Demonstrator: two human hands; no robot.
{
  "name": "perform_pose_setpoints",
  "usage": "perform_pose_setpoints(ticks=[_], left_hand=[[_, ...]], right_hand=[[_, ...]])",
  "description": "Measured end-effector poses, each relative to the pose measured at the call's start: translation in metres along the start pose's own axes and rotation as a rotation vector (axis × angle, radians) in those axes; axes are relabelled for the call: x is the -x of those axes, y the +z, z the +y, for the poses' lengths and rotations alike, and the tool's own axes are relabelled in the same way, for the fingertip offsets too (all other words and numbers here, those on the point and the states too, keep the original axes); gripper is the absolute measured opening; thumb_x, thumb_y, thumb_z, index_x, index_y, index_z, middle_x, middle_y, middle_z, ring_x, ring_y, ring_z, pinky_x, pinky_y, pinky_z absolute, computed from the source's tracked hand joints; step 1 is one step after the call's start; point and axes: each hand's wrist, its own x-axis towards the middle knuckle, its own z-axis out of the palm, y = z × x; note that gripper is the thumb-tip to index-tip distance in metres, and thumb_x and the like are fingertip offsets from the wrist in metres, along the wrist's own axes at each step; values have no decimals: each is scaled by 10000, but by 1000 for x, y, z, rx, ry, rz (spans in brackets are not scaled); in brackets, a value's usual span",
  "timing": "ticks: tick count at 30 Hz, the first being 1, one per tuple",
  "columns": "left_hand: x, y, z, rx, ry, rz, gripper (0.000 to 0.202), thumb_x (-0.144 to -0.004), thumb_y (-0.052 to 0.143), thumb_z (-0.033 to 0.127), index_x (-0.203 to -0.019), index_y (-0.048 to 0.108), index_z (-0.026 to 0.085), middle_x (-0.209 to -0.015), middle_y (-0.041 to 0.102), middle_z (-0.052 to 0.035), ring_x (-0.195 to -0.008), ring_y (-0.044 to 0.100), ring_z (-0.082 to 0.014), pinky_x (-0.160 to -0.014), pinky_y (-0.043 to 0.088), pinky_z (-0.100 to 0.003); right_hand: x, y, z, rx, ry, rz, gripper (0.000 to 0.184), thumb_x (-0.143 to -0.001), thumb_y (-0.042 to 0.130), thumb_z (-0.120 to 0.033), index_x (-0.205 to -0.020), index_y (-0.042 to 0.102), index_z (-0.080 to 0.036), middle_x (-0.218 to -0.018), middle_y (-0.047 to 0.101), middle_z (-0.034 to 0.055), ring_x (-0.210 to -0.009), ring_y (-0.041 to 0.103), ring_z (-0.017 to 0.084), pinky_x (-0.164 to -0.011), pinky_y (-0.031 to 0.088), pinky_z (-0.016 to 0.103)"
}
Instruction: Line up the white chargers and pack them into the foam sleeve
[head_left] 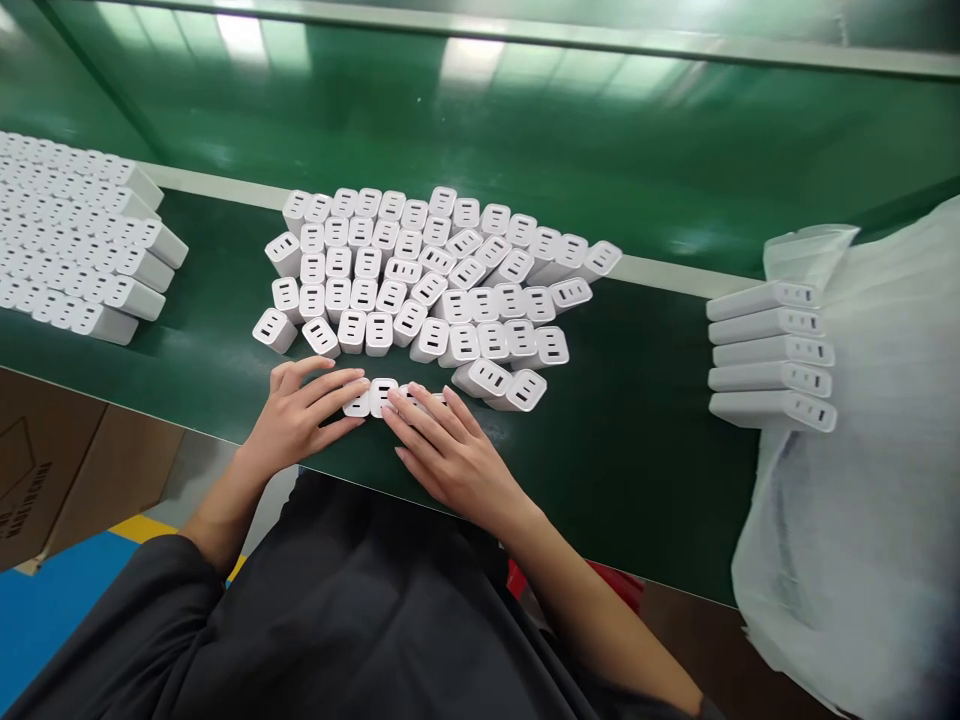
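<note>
A dark apron [360, 620] fills the near foreground, just below the green belt [637, 440], which serves as the landmark here. At the belt's middle stands a large cluster of white chargers [427, 285], ports up, seemingly already grouped. At its left end lies another big batch [75, 240]; at its right edge, a stack of five [772, 355] on white foam wrap [862, 520]. At the near edge, the left hand [300, 420] and right hand [450, 450], fingers flat and loosely spread, press together a short row of chargers [375, 398], apparently not yet joined to the cluster.
</note>
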Motion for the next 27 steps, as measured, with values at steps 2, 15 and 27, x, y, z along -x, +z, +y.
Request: perform_pose_setpoints(ticks=[2,15,27], left_hand=[[3,-1,0,78,-5,-22,506,-890,712,341,-1370,554,305,-1254,704,-31,-1141,603,-251,-984,422,-398],[-24,6,12,491,-22,-143,790,-864,729,412,-1511,294,283,-1462,499,-149,-1371,493,-279,-1109,481,-460],[-21,21,11,639,-104,-163,686,-850,755,349,-1438,418,248,-1262,672,-94,-1153,664,-210,-949,566,-304]], right_hand=[[6,-1,-4,-82,22,52,609,-967,543,-196,-1542,344,-191,-1490,526,107,-1431,434,274,-1209,347,496],[19,1,2,-427,395,221,748,-922,565,-186,-1575,217,-295,-1474,507,121,-1336,509,287,-1062,508,489],[20,9,2,-402,424,231,733,-952,581,-214,-1578,205,-273,-1327,629,132,-1204,606,274,-1027,514,468]])
